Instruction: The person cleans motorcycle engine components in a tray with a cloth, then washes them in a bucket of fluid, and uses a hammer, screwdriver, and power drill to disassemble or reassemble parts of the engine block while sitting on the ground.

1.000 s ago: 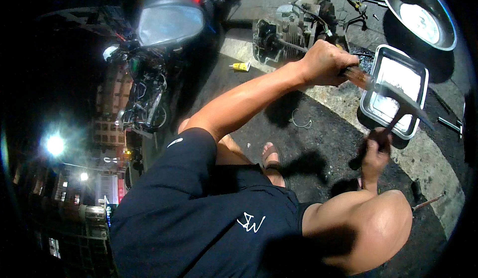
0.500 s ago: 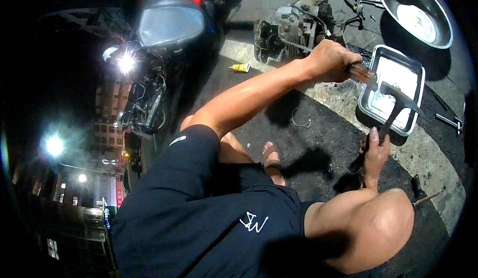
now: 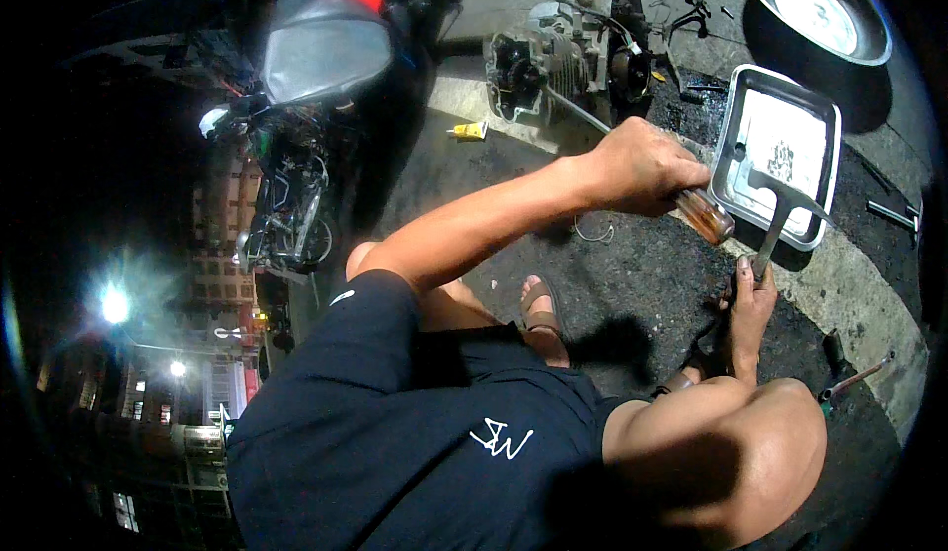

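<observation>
Working remotely, I had the left hand (image 3: 647,169) clenched round the screwdriver (image 3: 707,219), tip at the engine (image 3: 565,62); the right hand (image 3: 750,306) held the hammer (image 3: 776,221) near the tray (image 3: 723,156), likely head-heavy, best gripped low.

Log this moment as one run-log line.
left hand: grips screwdriver, shaft toward engine | right hand: holds hammer | nearby: metal tray, round basin, yellow tube
</observation>
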`<state>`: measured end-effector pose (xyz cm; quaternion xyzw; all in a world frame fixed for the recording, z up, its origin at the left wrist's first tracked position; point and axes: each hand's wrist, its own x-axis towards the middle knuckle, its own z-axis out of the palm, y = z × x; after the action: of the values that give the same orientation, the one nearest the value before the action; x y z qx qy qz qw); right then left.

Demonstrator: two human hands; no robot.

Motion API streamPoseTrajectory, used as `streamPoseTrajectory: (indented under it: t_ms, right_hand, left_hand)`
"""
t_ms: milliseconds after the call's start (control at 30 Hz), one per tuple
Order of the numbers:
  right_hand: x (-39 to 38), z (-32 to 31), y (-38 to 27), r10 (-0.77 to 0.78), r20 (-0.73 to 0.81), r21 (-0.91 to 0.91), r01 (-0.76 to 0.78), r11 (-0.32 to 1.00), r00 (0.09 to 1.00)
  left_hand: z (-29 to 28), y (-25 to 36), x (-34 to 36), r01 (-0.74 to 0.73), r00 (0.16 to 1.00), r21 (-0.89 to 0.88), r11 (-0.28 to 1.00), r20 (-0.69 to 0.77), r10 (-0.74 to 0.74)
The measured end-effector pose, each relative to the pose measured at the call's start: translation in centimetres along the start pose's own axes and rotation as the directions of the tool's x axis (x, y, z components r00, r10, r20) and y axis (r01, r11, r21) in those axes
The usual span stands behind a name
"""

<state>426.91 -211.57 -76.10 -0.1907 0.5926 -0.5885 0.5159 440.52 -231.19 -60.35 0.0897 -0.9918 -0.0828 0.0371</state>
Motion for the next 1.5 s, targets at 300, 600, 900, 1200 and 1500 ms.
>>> streamPoseTrajectory:
  t_ms: [300,600,900,1200,1500]
  right_hand:
    - [0.2,-0.2,-0.2,-0.003,0.013,-0.021,0.003,1.0,1.0]
    - [1.5,0.0,-1.3,-0.328,0.025,-0.318,0.318,0.893,0.944]
    - [1.4,-0.5,-4.9,-0.15,0.04,-0.362,0.154,0.919,0.988]
    - [-0.7,-0.4,-6.5,-0.194,0.063,-0.556,0.195,0.808,0.979]
    - [-2.2,1.2,-7.5,-0.126,-0.041,-0.529,0.085,0.844,0.991]
  left_hand:
    - [0.2,-2.9,0.4,-0.017,1.0,0.028,0.999,-0.022,0.017]
    - [-1.4,-4.3,-0.5,0.035,0.993,-0.024,0.999,-0.115,-0.038]
    - [-1.4,-4.5,-2.3,-0.033,0.978,-0.016,0.999,-0.205,0.029]
    - [-4.5,-4.8,-4.1,-0.145,0.927,-0.132,0.981,-0.364,0.088]
    - [-4.6,-5.1,-4.3,-0.177,0.89,-0.128,0.976,-0.445,0.103]
